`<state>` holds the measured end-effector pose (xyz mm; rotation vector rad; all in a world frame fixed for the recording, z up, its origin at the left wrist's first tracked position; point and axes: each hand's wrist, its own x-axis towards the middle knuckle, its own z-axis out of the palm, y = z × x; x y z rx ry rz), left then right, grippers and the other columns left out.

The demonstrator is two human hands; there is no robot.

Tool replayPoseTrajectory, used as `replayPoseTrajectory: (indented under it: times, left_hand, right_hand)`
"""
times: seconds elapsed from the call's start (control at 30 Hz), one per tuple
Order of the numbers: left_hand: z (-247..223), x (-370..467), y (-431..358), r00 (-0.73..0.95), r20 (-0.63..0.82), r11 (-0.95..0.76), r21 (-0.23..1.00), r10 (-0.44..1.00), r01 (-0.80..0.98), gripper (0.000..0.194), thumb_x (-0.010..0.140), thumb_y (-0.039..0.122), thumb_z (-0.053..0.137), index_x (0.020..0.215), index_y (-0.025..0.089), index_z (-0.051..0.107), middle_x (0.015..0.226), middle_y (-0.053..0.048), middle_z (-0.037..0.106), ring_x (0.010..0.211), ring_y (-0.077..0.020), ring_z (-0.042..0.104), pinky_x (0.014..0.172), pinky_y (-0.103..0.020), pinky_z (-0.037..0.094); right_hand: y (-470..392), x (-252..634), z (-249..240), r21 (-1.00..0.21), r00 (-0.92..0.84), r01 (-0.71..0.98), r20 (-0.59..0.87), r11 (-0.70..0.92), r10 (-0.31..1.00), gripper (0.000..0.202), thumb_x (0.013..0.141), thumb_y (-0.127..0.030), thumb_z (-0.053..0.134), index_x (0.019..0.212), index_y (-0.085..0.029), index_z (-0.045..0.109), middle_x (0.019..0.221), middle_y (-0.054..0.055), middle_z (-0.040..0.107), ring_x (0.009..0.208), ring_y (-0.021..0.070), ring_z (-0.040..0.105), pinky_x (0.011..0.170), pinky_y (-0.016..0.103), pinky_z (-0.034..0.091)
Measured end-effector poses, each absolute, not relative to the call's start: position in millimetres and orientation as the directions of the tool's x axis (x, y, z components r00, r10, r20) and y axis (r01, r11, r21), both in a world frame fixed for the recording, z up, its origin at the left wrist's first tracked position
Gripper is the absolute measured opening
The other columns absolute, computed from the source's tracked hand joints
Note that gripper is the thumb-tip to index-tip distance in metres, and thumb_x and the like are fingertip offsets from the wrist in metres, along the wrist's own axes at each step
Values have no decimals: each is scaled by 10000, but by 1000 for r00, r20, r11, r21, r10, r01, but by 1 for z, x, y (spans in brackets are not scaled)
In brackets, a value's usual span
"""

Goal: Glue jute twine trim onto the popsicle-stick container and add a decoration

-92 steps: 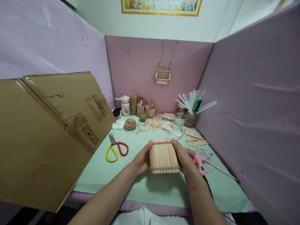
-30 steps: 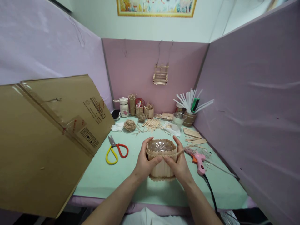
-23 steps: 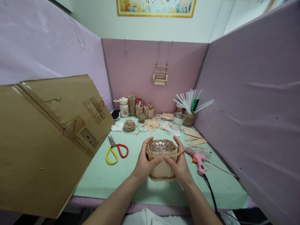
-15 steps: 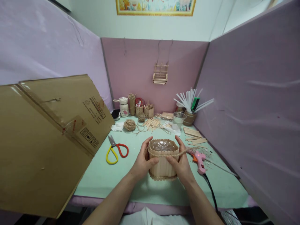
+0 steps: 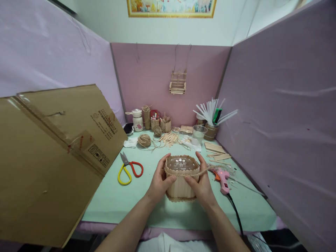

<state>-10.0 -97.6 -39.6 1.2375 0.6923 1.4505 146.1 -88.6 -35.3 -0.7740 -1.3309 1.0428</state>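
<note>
A container covered in upright wooden sticks [image 5: 181,187] is held between both hands, with clear plastic inside it. Braided twine [image 5: 203,172] runs around its upper part and trails off to the right; another band circles the bottom edge. My left hand [image 5: 160,180] grips the left side, thumb on the front. On the right side my right hand [image 5: 202,183] holds it the same way, thumb near the twine. A pink glue gun [image 5: 224,180] lies right of my right hand, the twine's loose end close to it.
Scissors [image 5: 126,168] lie on the left. A large cardboard sheet [image 5: 63,157] leans at the far left. Behind are a twine ball [image 5: 144,140], scattered sticks [image 5: 170,139], a plastic cup [image 5: 200,132], a pot of white glue sticks [image 5: 211,132] and stacked wooden sticks [image 5: 214,147].
The whole view has shifted slightly. Both hands still hold the container in nearly the same pose.
</note>
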Motion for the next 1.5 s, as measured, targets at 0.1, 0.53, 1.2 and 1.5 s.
replayPoseTrajectory:
  times: [0.1,0.53,1.2,1.5]
  left_hand:
    - [-37,-9,-98,84,294,-256,916,952,-309,919,635,416,805,1396,240,321,1366,-124,492,1237,-316,507,1015,-388,417]
    - [-39,-8,-96,-24,233,-232,946,972,-226,834,656,396,791,1356,223,371,1328,-117,507,1202,-299,523,1007,-384,413]
    - [-45,-10,-95,-52,202,-207,923,978,-325,847,643,398,794,1365,234,383,1248,-114,596,1128,-292,581,948,-383,452]
    - [-46,-10,-96,-22,225,-219,914,974,-341,861,637,381,799,1372,239,374,1224,-106,609,1112,-287,590,944,-371,452]
  right_hand:
    - [-88,144,-35,-921,-87,-176,368,349,926,934,730,-389,732,1455,-232,166,1303,133,533,1172,259,568,998,410,459]
    - [-88,139,-40,-938,-100,-210,300,275,949,891,778,-357,691,1476,-261,145,1302,108,521,1173,238,567,1037,417,424]
    - [-80,153,-37,-844,172,-321,395,430,903,140,856,-339,637,778,-223,626,1130,46,635,1133,218,557,1007,429,419]
    - [-76,151,-37,-885,107,-355,283,302,953,234,824,-424,653,766,-204,599,1191,72,618,1089,235,590,894,386,488]
